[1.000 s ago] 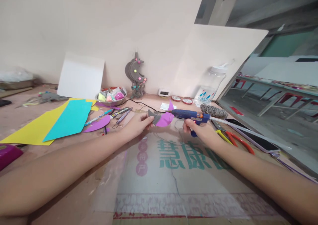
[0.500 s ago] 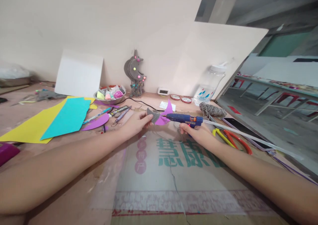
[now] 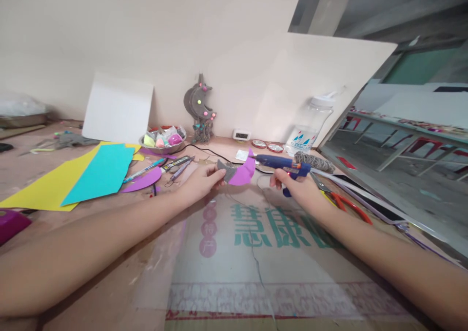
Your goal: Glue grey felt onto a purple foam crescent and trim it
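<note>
My left hand [image 3: 206,179] pinches the grey end of a crescent-shaped cutout [image 3: 242,173], whose larger part is purple. Wrapped round the handle of a blue hot glue gun [image 3: 280,162] is my right hand [image 3: 296,184]. The gun's nozzle points left, close to the purple tip; I cannot tell whether it touches. A long clear glue stick [image 3: 351,184] sticks out of the gun's back. Both hands are above a plastic-covered sheet [image 3: 234,267] with green and pink print.
Yellow foam sheet [image 3: 40,184] and turquoise sheet [image 3: 100,172] lie left, near pens and a bowl [image 3: 163,149] of coloured clay. A decorated grey moon [image 3: 199,102] leans on the wall. Orange-handled scissors [image 3: 353,208], grey yarn [image 3: 314,162], a phone and a bottle [image 3: 307,124] stand right.
The glue gun has moved right and up, off the middle of the purple piece to its upper tip. More of the purple surface shows. My left hand has barely moved.
</note>
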The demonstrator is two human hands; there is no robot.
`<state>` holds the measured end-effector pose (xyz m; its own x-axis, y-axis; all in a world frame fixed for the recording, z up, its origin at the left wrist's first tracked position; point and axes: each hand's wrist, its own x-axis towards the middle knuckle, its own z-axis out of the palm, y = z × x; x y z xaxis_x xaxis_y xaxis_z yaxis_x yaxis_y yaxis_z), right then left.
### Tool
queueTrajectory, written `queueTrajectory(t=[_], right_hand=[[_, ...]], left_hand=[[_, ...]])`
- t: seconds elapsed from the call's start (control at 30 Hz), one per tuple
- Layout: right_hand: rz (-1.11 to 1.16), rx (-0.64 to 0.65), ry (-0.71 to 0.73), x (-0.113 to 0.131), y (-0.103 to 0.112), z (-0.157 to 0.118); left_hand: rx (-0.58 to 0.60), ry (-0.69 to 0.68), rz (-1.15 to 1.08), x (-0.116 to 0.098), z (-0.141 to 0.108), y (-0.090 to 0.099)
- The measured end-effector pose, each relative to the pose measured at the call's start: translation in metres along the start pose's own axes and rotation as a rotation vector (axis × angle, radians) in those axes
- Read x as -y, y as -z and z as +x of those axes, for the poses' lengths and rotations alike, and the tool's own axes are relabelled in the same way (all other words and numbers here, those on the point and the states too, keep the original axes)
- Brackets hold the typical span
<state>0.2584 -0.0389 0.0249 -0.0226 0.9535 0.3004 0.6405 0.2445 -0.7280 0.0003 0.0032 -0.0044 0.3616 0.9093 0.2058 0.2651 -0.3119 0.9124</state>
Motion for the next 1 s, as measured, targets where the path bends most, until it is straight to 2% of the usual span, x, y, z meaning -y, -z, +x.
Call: queueTrajectory(t=[0.1, 0.2, 0.3, 0.37, 0.47, 0.57, 0.73, 0.9, 1.0], right_hand=[[0.091, -0.085, 0.053, 0.003, 0.017, 0.009], [0.043, -0.139, 0.055, 0.003, 0.031, 0.028], [-0.086, -0.031, 0.047, -0.003, 0.035, 0.058], [-0.230, -0.017, -0.013, -0.008, 0.030, 0.082], [-0.374, -0.093, -0.077, -0.018, 0.012, 0.115], [-0.441, -0.086, -0.137, -0.030, -0.008, 0.133], [-0.534, -0.008, -0.191, -0.046, -0.022, 0.137], [-0.618, 0.031, -0.115, -0.047, -0.015, 0.133], [-0.686, 0.036, -0.040, -0.042, -0.007, 0.120]], left_hand=[[0.001, 0.043, -0.014, -0.002, -0.001, -0.001], [0.030, 0.062, -0.028, 0.000, -0.002, -0.001], [0.051, 0.057, -0.038, 0.002, -0.002, -0.001], [0.046, 0.058, -0.043, 0.002, -0.002, -0.002], [0.038, 0.058, -0.032, 0.000, -0.002, -0.002], [0.038, 0.059, -0.034, -0.002, -0.001, -0.002], [0.055, 0.060, -0.037, 0.000, -0.001, -0.002], [0.044, 0.064, -0.052, 0.002, 0.000, -0.002], [0.007, 0.054, -0.100, 0.003, 0.002, -0.001]])
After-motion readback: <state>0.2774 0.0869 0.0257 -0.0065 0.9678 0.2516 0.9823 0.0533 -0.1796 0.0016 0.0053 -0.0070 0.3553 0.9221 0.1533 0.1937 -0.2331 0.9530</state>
